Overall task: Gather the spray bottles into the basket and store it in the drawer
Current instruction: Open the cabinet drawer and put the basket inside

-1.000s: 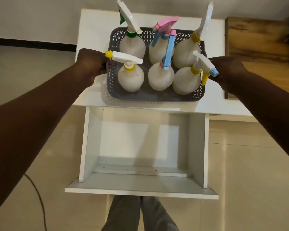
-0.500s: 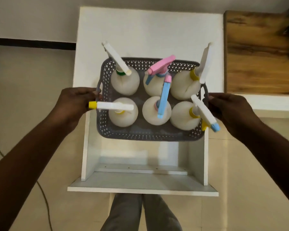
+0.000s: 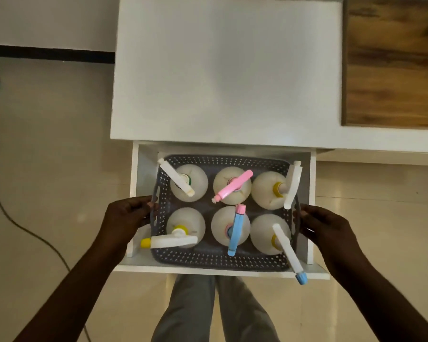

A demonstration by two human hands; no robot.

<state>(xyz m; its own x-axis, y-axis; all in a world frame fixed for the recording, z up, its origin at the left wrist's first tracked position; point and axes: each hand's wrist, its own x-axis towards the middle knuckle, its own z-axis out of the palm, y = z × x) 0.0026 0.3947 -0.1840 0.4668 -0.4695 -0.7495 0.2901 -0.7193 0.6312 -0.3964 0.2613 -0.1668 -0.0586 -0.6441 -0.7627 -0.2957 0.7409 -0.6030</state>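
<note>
At the two short ends of the basket (image 3: pixel 223 261), we see a person's hands clasping its handles: the left hand (image 3: pixel 126 217) curls its fingers around the left handle, and the right hand (image 3: pixel 324 224) does the same on the right. Both grips are closed on the basket.

The basket is grey, with perforated walls, and it sits inside the open drawer (image 3: pixel 311 206), between the drawer's white side walls. We cannot tell whether its base touches the drawer floor.

Six white bottles stand upright in the basket, in two rows of three. In the far row, the left bottle (image 3: pixel 198 186) has a white trigger head with a green collar, the middle bottle (image 3: pixel 229 187) a pink head, and the right bottle (image 3: pixel 267 193) a white head with a yellow collar. In the near row, the left bottle (image 3: pixel 188 219) has a white head with a yellow nozzle reaching out over the basket's left wall, the middle bottle (image 3: pixel 220 228) a blue head with a pink tip, and the right bottle (image 3: pixel 261 236) a long white head whose blue nozzle pokes out past the near right corner.

The drawer is pulled out from under a white table (image 3: pixel 227 70). To the right of the table is a wooden surface (image 3: pixel 391 62). On the tiled floor (image 3: pixel 47 144), a dark cable (image 3: pixel 8 215) trails at the left. Grey trouser legs (image 3: pixel 215 309) show below the drawer front.
</note>
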